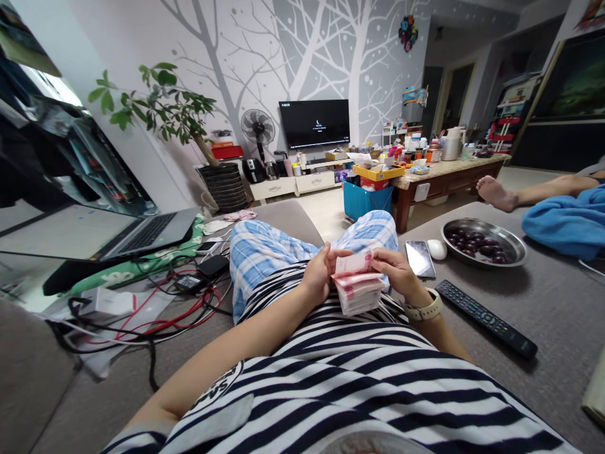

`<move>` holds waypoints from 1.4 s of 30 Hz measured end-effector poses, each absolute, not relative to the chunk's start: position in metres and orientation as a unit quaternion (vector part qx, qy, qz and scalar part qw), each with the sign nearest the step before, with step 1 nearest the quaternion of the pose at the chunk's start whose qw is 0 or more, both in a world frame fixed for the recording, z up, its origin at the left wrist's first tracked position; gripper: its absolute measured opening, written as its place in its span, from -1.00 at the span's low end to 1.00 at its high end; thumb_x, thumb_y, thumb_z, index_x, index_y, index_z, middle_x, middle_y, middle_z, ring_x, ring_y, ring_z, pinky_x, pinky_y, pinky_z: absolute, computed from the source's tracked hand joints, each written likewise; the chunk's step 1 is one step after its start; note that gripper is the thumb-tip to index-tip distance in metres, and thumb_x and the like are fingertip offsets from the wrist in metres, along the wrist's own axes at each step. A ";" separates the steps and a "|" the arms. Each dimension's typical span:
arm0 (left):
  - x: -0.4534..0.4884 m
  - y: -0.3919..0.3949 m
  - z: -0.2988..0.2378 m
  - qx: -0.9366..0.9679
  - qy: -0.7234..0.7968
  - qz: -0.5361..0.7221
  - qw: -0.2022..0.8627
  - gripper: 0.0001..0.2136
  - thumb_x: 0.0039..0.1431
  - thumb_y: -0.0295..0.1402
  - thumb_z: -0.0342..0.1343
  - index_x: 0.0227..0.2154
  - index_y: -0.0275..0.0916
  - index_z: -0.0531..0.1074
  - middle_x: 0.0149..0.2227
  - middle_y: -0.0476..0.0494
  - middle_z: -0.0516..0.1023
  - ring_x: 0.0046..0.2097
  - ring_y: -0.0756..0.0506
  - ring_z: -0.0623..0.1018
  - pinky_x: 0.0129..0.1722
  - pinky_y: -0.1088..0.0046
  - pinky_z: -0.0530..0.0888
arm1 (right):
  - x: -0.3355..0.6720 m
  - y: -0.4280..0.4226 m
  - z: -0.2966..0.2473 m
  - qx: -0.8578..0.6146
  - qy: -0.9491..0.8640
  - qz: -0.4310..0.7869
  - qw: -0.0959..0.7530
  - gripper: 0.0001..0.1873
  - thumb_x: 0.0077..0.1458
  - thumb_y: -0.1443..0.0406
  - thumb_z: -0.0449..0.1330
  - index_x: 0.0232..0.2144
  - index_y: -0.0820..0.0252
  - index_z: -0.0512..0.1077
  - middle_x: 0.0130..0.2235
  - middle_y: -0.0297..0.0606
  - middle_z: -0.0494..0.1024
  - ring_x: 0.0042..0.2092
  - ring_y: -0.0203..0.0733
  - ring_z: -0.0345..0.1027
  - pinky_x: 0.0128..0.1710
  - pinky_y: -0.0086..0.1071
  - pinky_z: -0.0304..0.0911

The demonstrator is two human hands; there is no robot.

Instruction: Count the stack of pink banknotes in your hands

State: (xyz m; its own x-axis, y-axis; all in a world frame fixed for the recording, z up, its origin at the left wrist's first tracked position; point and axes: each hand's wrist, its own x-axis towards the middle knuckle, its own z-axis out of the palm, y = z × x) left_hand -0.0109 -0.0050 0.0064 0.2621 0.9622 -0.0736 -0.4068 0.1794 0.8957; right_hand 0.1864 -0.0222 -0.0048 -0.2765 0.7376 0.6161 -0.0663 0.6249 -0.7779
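Observation:
A thick stack of pinkish-red banknotes (362, 296) is in front of my belly, above my lap. My left hand (319, 272) grips the stack at its left edge, thumb up and fingers partly hidden behind the notes. With thumb and fingers closed, my right hand (396, 270) pinches the upper right corner of the top banknotes (353, 263), which stand up apart from the rest of the stack. A pale watch (425, 307) is on my right wrist.
Right of me on the couch lie a phone (420, 259), a white mouse (437, 250), a steel bowl (520, 255) of dark round fruit and a remote control (486, 318). A laptop (151, 230) and tangled cables (155, 321) are at left. Another person's bare leg (543, 190) stretches in from the right.

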 end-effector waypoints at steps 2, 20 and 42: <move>-0.011 -0.007 0.010 0.404 0.365 0.502 0.671 -0.50 0.29 0.01 0.00 -0.36 -0.36 0.61 -0.32 -0.36 0.69 -0.22 -0.24 0.67 -0.05 0.21 0.54 | 0.194 -0.020 -0.006 -0.206 -0.755 0.364 0.505 -0.70 0.24 0.08 0.22 -0.33 0.17 0.59 -0.31 -0.23 0.61 -0.23 -0.12 0.46 -0.15 -0.27 0.36; -0.010 -0.017 0.021 0.351 0.328 0.503 0.719 -0.52 0.38 -0.07 -0.08 -0.22 -0.40 0.59 -0.28 -0.35 0.68 -0.26 -0.22 0.66 -0.09 0.18 0.56 | 0.168 -0.016 -0.016 -0.192 -0.800 0.141 0.550 -0.76 0.25 0.25 0.23 -0.04 0.03 0.52 0.13 -0.08 0.42 0.19 0.00 0.31 0.21 -0.04 0.26; -0.016 -0.015 0.020 0.664 0.381 0.454 0.455 -0.64 -0.07 -0.25 0.37 -0.14 -0.15 0.59 -0.14 -0.17 0.64 0.06 -0.33 0.51 0.08 0.17 0.43 | 0.128 -0.028 -0.029 -0.255 -0.545 0.302 0.739 -0.66 0.20 0.01 0.20 -0.10 0.06 0.45 -0.13 -0.21 0.59 -0.01 -0.05 0.44 0.06 -0.21 0.35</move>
State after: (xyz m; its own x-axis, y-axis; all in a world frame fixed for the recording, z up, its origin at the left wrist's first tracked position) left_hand -0.0162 -0.0149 0.0196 0.2960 0.9202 0.2560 0.0928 -0.2944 0.9512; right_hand 0.1278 -0.0284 -0.0291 0.2238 0.7243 0.6522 -0.1677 0.6878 -0.7063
